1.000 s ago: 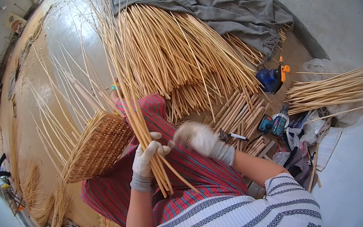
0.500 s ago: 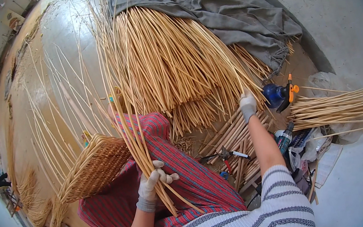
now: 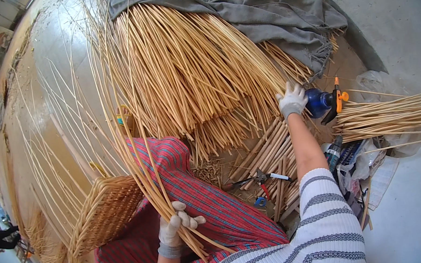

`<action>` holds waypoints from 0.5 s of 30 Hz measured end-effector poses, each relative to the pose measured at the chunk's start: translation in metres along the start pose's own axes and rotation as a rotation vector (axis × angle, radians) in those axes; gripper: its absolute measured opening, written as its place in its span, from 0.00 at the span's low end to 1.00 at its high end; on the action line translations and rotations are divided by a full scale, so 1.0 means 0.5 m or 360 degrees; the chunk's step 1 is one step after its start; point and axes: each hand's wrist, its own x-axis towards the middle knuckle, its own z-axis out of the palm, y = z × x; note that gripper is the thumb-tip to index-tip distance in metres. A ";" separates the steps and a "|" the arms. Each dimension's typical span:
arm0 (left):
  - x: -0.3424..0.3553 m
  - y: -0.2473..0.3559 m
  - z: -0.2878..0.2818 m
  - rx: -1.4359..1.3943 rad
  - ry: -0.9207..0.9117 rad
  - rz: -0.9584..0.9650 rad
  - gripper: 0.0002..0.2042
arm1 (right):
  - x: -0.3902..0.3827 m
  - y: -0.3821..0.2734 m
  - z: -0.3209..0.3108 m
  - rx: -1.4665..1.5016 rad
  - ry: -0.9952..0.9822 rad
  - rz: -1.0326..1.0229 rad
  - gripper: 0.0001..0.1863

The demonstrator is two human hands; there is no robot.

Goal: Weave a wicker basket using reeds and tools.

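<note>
Wicker everywhere: pale straw-coloured willow rods, and the big fan-shaped heap of cut rods [image 3: 196, 73] serves as landmark. Below and left of the heap, the left hand [image 3: 173, 229] in a white knit glove has its fingers clamped round a thin bundle of long rods [image 3: 138, 158] over a red striped cloth [image 3: 205, 208] on the lap. At the heap's lower right edge, the right hand [image 3: 291, 100], also gloved, rests on the rod ends with fingers loosely spread, gripping nothing that I can make out, just beside a blue spray bottle with orange trigger [image 3: 326, 101].

Risks, as I judge them:
- long rod tips whip wide (little control at the far ends);
- reaching arm could knock the bottle;
- red-handled cutters [image 3: 258, 179] lie below the heap, near the forearm.

Open room: bare floor right of the heap; left side crowded by a half-woven wicker basket [image 3: 104, 218].
</note>
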 end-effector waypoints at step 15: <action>0.007 -0.011 0.003 -0.0033 -0.0016 -0.0028 0.19 | -0.204 -0.213 0.077 0.0174 -0.0478 -0.0443 0.44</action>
